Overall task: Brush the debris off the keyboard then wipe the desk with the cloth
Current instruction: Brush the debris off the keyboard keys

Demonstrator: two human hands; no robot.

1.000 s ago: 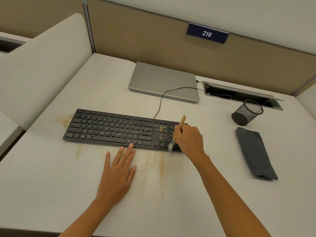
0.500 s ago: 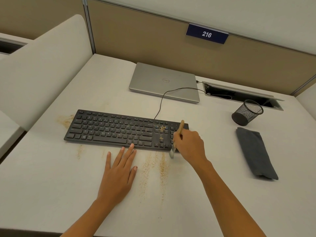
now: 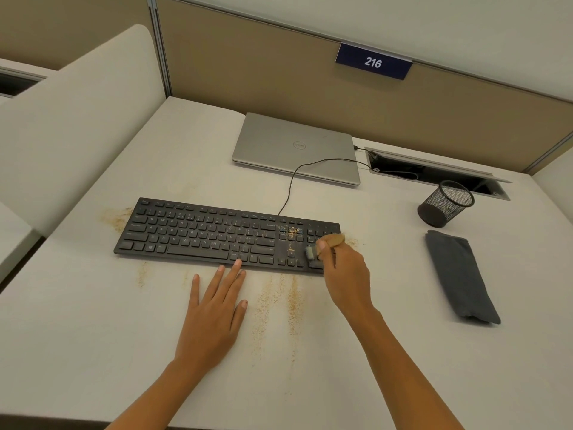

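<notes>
Nearest, the left hand (image 3: 214,311) lies flat on the white desk (image 3: 93,330), fingers straight and spread, holding nothing, its fingertips touching the front edge of the black keyboard (image 3: 201,234), which lies crosswise mid-desk. At the hand's 3 o'clock, tan debris (image 3: 279,302) streaks the desk. At its 1 o'clock the right hand (image 3: 345,277) curls round a small wooden-handled brush (image 3: 336,239), bristle end down on the number pad. More debris clusters on keys just left of the brush and off the keyboard's 9 o'clock end. A folded grey cloth (image 3: 459,274) lies at the keyboard's 3 o'clock, well apart, a mesh cup (image 3: 445,204) beyond it, a closed laptop (image 3: 294,147) at 12 o'clock.
</notes>
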